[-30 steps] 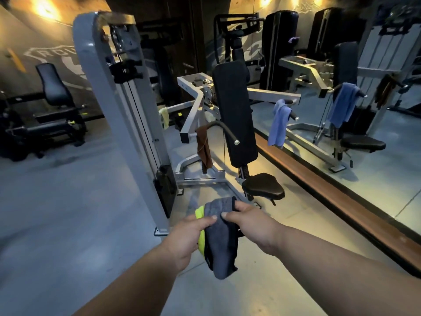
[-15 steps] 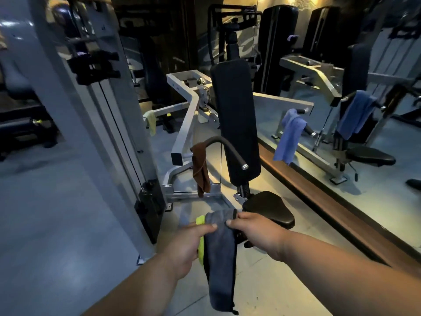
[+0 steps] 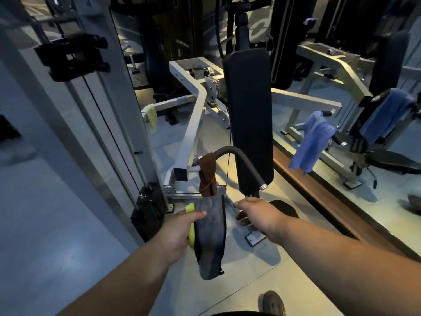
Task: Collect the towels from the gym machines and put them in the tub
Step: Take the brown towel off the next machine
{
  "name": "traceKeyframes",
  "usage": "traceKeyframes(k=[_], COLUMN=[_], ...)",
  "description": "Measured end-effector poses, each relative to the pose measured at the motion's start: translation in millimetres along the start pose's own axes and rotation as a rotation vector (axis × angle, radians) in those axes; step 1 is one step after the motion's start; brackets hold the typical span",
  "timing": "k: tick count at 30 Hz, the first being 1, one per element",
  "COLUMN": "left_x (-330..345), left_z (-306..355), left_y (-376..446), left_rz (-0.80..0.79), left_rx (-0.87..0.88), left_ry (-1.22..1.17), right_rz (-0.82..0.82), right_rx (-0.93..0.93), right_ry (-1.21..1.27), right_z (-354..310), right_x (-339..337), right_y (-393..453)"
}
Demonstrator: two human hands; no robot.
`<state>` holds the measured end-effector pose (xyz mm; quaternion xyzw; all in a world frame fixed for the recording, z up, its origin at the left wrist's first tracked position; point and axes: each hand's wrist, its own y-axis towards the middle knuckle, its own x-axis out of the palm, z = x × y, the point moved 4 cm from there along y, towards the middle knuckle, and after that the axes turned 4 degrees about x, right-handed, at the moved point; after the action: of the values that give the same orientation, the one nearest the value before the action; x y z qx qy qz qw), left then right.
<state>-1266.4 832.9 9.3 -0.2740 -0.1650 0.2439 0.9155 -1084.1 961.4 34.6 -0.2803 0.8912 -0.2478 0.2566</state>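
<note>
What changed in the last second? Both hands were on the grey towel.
The right hand has let go of the grey towel and moved off to the right; it is now empty. The person has stepped closer to the machine, so the brown towel on its handle sits just ahead. Unchanged: the left hand still grips the grey towel and the yellow towel.

Both forearms enter from the lower edge of the view and are bare up to that edge; no sleeve, cuff or strap shows on either. The left hand (image 3: 180,233) and the right hand (image 3: 257,213) are ungloved, with no ring or band discernible on the fingers that show. No wristwatch appears on either wrist. At the bottom edge, the rounded toe of one shoe (image 3: 272,302) shows in a grey-brown tone; its detail is blurred. A dark strip of clothing (image 3: 239,313) lies along the frame edge.
</note>
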Motion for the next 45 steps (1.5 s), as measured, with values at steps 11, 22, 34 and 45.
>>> traceKeyframes(k=[11, 22, 34, 45], left_x=[13.8, 43.7, 53.1, 47.5], left_z=[23.1, 25.2, 21.7, 34.1], left_y=[35.6, 53.5, 63.5, 74.2], left_rz=[0.282, 0.565, 0.681, 0.688], left_rx=[-0.03, -0.079, -0.082, -0.078], left_ry=[0.02, -0.167, -0.246, -0.234], right_rz=[-0.199, -0.304, -0.392, -0.512], right_rx=[-0.059, -0.047, -0.066, -0.395], right_ry=[-0.042, -0.083, -0.134, -0.206], right_z=[-51.4, -83.7, -94.7, -136.8], right_x=[5.1, 4.7, 9.6, -14.2], right_y=[134.0, 236.9, 235.5, 199.1])
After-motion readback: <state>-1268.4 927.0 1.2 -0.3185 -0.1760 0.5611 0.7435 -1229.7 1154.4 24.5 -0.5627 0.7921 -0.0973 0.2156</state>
